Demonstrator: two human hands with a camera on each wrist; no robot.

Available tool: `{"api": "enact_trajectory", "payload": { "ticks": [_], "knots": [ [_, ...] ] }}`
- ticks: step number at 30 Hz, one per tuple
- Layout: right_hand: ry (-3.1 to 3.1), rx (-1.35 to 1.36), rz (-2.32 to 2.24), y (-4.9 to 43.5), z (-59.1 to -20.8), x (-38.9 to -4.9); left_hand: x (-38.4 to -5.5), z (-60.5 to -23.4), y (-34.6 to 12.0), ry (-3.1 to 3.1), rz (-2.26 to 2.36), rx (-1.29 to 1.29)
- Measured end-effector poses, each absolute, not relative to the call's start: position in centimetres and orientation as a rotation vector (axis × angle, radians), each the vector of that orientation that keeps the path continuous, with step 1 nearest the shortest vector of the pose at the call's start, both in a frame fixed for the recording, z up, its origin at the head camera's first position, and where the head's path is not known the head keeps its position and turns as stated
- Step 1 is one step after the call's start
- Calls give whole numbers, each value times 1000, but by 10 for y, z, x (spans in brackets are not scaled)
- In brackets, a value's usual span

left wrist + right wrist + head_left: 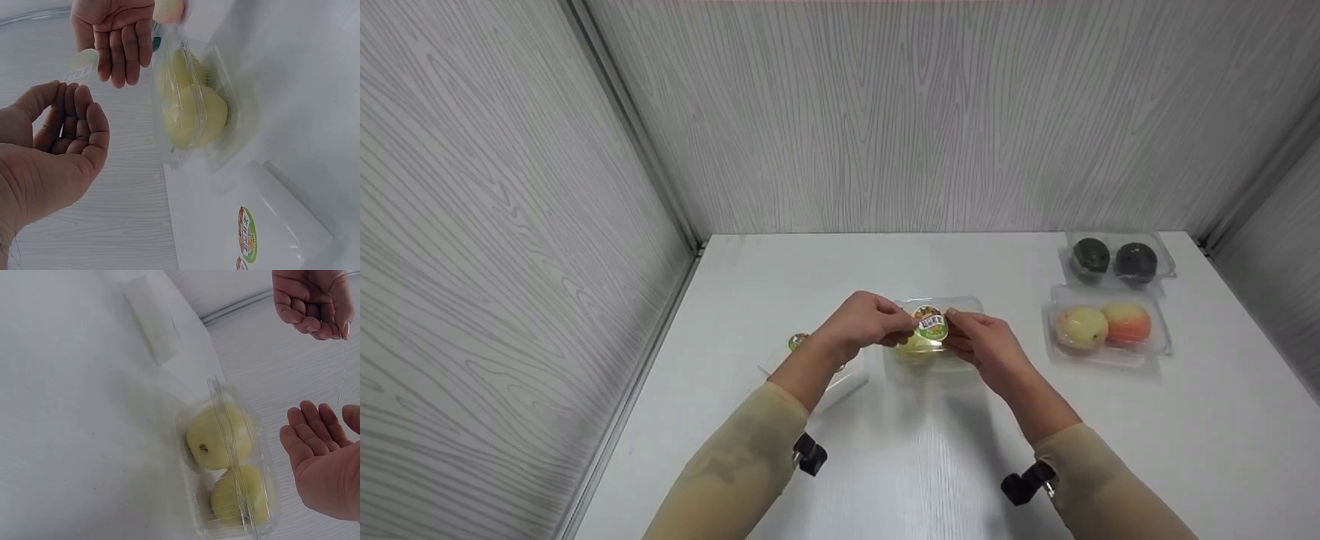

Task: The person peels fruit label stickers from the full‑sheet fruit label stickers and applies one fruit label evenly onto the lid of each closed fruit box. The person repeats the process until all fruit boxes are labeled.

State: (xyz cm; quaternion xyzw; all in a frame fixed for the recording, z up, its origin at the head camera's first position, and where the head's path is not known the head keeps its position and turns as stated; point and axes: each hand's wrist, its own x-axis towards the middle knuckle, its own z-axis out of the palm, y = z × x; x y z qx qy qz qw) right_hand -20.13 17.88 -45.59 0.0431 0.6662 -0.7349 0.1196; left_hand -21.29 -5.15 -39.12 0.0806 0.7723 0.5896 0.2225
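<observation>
1. The white table (780, 270) carries everything, with the work near its middle.
2. Two clear boxes stand toward the right: one (1159, 330) with a yellow and a reddish fruit, and behind it one (1164, 259) with two dark fruits. I can make out no label on either, though they are small in view.
3. The middle box (966, 303) holds two yellow fruits (218, 437). Its lid looks closed, so the packing seems done; no label shows stuck to it.
4. The white sheet (287, 219) lies curled to the left of that box, with at least two labels on it.
5. The left hand (866, 324) pinches one edge of the loose label between thumb and forefinger, its other fingers curled in.
6. The right hand (984, 343) has its fingers nearly straight beside the label's other edge; I cannot tell whether they touch it.
7. The loose label (932, 324) is in the air between the hands, off the sheet. I judge peeling finished and sticking it down not yet done.
</observation>
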Motion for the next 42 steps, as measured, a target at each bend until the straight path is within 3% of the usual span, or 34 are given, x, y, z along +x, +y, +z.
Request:
{"api": "enact_trajectory", "payload": {
  "ticks": [10, 17, 31, 42],
  "knots": [
    [2036, 153, -2262, 183, -452, -194, -214, -397, -43, 2262, 1581, 194],
    [2528, 228, -2063, 175, -448, -190, -212, -404, -30, 2567, 1457, 112],
    [3080, 61, -1697, 165, -460, -195, -214, -439, -16, 3187, 1187, 390],
    [3170, 1, -1598, 167, -477, -207, -226, -464, -8, 3256, 1140, 386]
  ]
}}
